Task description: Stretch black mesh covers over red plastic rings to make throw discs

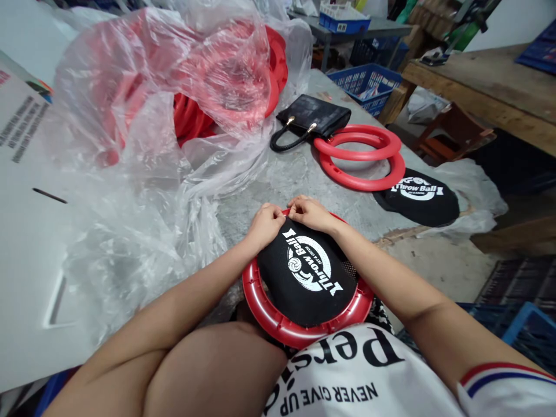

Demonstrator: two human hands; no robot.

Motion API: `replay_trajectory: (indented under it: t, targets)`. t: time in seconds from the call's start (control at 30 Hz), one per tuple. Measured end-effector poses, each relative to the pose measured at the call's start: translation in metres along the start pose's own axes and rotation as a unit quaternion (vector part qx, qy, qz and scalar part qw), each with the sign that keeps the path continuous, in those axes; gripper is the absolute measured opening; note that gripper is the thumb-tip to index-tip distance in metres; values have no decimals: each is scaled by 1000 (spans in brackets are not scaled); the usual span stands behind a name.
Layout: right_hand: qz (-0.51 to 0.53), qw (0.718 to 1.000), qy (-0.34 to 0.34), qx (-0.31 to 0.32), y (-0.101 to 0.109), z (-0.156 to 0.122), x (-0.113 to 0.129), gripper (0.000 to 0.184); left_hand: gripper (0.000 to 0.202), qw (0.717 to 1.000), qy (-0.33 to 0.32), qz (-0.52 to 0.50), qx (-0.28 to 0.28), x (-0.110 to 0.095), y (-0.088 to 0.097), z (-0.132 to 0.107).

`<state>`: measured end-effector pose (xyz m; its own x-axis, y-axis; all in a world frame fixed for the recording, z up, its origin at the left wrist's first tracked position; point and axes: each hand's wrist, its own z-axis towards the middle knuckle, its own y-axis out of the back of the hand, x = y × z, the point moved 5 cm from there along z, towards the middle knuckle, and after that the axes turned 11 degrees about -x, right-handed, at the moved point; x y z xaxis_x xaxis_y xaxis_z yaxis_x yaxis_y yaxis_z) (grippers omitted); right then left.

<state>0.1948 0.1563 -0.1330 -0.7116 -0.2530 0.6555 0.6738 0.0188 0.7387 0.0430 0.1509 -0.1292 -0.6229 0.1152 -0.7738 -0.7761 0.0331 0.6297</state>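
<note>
On my lap, leaning on the table edge, rests a red plastic ring (278,321) with a black fabric disc (273,278) printed "Throw Ball" lying across it. My left hand (267,223) pinches the far edge of the fabric at the ring's top. Right beside it, my right hand (310,212) also has its fingers closed on that edge, touching the rim. The near and left parts of the fabric lie loose inside the ring, with a gap to the rim. What is exactly between the fingertips is partly hidden.
Red rings in clear plastic (230,75) pile up at the back left. A black handbag (315,113), two loose red rings (369,184) and a black printed fabric piece (428,205) lie on the grey table (282,174). A white box (26,231) stands left; a blue crate (369,81) sits behind.
</note>
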Motion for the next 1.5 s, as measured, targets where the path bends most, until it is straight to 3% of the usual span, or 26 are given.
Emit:
replay_trajectory:
  t: [0.43,0.6,0.7,0.83,0.97,1.13,1.27,1.37,1.5]
  targets:
    - [-57,998,-22,-7,-3,2,2,12,18,996,-1,83,11,2,-3,6]
    - [-50,999,8,18,2,4,-1,7,11,999,-34,18,7,4,-1,9]
    - [-51,997,19,50,12,1,-3,15,10,999,-29,-38,-6,2,7,12]
    - [-127,990,-69,5,30,-16,-13,13,14,996,-86,-5,-34,-11,17,9]
    - [-168,975,-137,-36,39,-41,-19,21,15,983,-148,107,-2,-22,9,0]
    - [-135,986,-80,-49,45,-32,-9,26,27,974,-168,146,38,-30,-6,-2]
    - [-84,994,-71,-10,37,-9,-7,6,24,974,-155,158,47,-34,-15,4]
    - [-23,996,-90,-10,27,-3,-14,15,15,978,-133,152,41,-30,-20,10]
    - [38,994,-82,-54,20,-7,-23,14,12,990,-96,105,15,-23,-23,15]
